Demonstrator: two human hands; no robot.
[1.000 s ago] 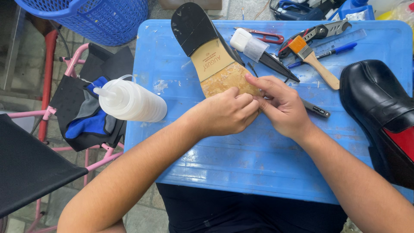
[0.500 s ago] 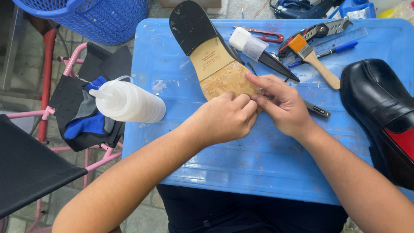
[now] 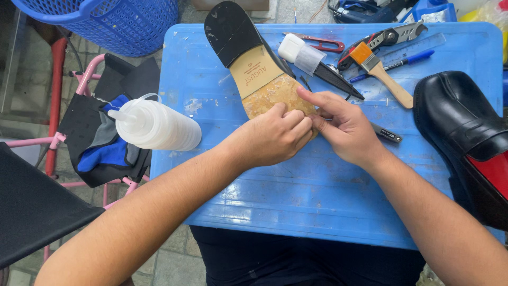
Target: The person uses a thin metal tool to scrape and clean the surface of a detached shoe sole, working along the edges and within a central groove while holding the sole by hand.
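Note:
A shoe lies sole-up (image 3: pixel 254 69) on the blue plastic table (image 3: pixel 317 190), with a black heel at the far end and a tan sole whose front part is rough and glue-stained. My left hand (image 3: pixel 272 136) rests on the front of the sole, its fingers curled and pinching at the edge. My right hand (image 3: pixel 344 127) meets it from the right, the index finger stretched along the sole's edge and the thumb against the left fingers. What lies between the fingertips is hidden.
A white squeeze bottle (image 3: pixel 156 126) lies at the table's left edge. A second black shoe with red lining (image 3: pixel 471 143) sits at the right. A brush (image 3: pixel 381 71), utility knife (image 3: pixel 391 37), blue pen, red snips (image 3: pixel 320 42) and a small white bottle (image 3: pixel 301 53) lie at the back. A blue basket (image 3: pixel 116 21) stands back left.
Both hands have kept working at the sole's front edge with small finger shifts; the right index finger has stretched further along the sole. The shoe stays in place.

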